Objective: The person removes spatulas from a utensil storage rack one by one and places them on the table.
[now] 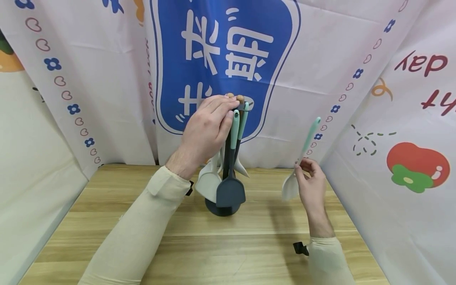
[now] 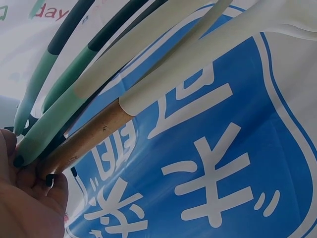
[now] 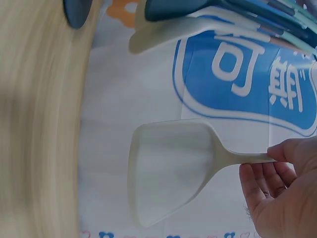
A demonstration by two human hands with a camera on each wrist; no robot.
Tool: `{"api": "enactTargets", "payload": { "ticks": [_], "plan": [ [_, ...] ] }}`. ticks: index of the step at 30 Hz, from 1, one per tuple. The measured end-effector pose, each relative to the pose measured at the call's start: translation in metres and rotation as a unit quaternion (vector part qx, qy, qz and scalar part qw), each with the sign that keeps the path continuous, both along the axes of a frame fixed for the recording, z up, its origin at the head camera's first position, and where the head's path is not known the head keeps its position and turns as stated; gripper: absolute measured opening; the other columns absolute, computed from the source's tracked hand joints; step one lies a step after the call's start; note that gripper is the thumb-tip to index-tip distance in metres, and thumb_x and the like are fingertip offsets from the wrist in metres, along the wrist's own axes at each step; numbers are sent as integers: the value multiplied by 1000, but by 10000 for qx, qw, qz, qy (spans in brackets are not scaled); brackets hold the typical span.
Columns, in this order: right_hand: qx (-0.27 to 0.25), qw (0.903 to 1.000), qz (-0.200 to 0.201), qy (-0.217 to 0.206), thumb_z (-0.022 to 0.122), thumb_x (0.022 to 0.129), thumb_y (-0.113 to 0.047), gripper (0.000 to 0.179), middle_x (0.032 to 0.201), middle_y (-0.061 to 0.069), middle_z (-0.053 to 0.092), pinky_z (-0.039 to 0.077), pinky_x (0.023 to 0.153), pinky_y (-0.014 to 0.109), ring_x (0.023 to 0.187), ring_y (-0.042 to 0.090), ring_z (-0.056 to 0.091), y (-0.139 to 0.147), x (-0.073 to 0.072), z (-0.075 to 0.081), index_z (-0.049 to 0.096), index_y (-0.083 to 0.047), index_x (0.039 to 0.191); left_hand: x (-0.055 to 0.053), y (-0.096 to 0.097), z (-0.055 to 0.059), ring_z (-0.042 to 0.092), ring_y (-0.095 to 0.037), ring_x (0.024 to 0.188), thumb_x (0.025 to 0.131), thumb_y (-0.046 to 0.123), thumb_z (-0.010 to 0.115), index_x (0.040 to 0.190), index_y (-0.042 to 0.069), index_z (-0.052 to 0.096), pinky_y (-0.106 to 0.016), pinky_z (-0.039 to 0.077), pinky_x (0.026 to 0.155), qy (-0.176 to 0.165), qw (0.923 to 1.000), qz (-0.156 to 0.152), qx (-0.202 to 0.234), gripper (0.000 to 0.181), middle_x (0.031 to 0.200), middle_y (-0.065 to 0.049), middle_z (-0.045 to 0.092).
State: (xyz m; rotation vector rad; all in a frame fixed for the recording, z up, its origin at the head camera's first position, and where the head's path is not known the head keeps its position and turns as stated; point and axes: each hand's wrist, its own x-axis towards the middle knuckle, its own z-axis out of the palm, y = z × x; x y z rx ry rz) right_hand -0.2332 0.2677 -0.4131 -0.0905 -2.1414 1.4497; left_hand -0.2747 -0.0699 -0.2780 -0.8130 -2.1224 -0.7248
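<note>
A rotating-style utensil rack with a round dark base (image 1: 222,210) stands upright on the table. My left hand (image 1: 206,124) grips its top, fingers laid over it and thumb on the near side. From the rack hang a dark spatula (image 1: 230,192) with a mint handle, a cream utensil (image 1: 207,185) and others partly hidden behind. One handle is wooden (image 2: 89,136), close by the left fingertips. Off to the right, my right hand (image 1: 313,184) pinches a cream spatula (image 3: 171,166) at its neck. Its mint handle (image 1: 311,132) points up, the blade hanging downward above the table.
The wood-grain table (image 1: 228,253) reaches back to a printed cloth wall (image 1: 117,99) with a blue panel (image 1: 228,47). Another cloth wall (image 1: 399,221) encloses the right side. The rack stands between the two forearms.
</note>
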Motion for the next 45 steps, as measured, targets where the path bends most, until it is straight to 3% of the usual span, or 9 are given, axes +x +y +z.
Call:
{"api": "enactTargets", "payload": {
  "ticks": [12, 20, 22, 27, 31, 34, 41, 45],
  "plan": [
    [213, 9981, -451, -360, 69, 115, -9, 30, 133, 19, 76, 56, 91, 0, 109, -3, 67, 40, -1, -15, 70, 7, 141, 0, 2, 1, 62, -29, 162, 125, 24, 49, 160, 9, 71, -39, 41, 146, 33, 10000, 18, -73, 44, 164, -9, 74],
    [669, 9921, -783, -721, 66, 116, -11, 31, 131, 21, 77, 52, 86, -2, 115, 13, 73, 69, -1, -24, 71, 7, 141, 1, 1, 1, 61, -29, 162, 125, 25, 48, 160, 9, 71, -39, 40, 146, -12, 9999, 80, -91, 45, 165, -9, 74],
    [754, 9906, -832, -780, 66, 116, -11, 31, 131, 25, 77, 50, 84, -2, 110, 9, 72, 76, -2, -28, 72, 8, 140, 1, 0, 0, 61, -29, 162, 125, 25, 48, 160, 9, 71, -39, 40, 146, -20, 9999, 82, -85, 45, 165, -9, 74],
    [946, 9867, -997, -869, 65, 114, -10, 32, 132, 33, 78, 46, 78, -3, 90, -19, 56, 93, -2, -36, 73, 10, 137, 0, -1, 0, 61, -30, 163, 125, 25, 48, 160, 9, 71, -39, 40, 146, -14, 9999, 74, -81, 45, 165, -10, 73],
    [1115, 9826, -1102, -1000, 64, 113, -10, 33, 132, 34, 78, 43, 77, -5, 84, -26, 49, 103, -2, -41, 73, 10, 138, 0, -1, 0, 61, -30, 162, 125, 24, 48, 160, 9, 71, -39, 41, 146, -10, 10000, 51, -71, 45, 166, -11, 72],
    [1236, 9787, -1137, -1179, 63, 114, -11, 34, 132, 33, 78, 42, 76, -4, 87, -16, 54, 111, -3, -46, 73, 10, 139, -1, 0, 0, 61, -30, 163, 125, 25, 48, 160, 9, 71, -39, 40, 146, -19, 10000, 25, -57, 45, 166, -11, 72],
    [1713, 9666, -1111, -1545, 63, 111, -11, 34, 124, 33, 80, 43, 68, 5, 103, 31, 77, 126, -7, -59, 74, 11, 134, 0, 0, 1, 60, -30, 163, 126, 25, 48, 161, 8, 71, -39, 39, 146, -19, 10000, 2, -50, 45, 167, -11, 71],
    [1976, 9607, -959, -1698, 63, 111, -10, 35, 123, 35, 81, 45, 67, 9, 109, 46, 79, 130, -5, -65, 72, 13, 134, 0, 0, 0, 60, -30, 164, 126, 24, 48, 161, 8, 70, -39, 39, 146, -19, 10000, -19, -46, 45, 167, -11, 71]
  ]
}}
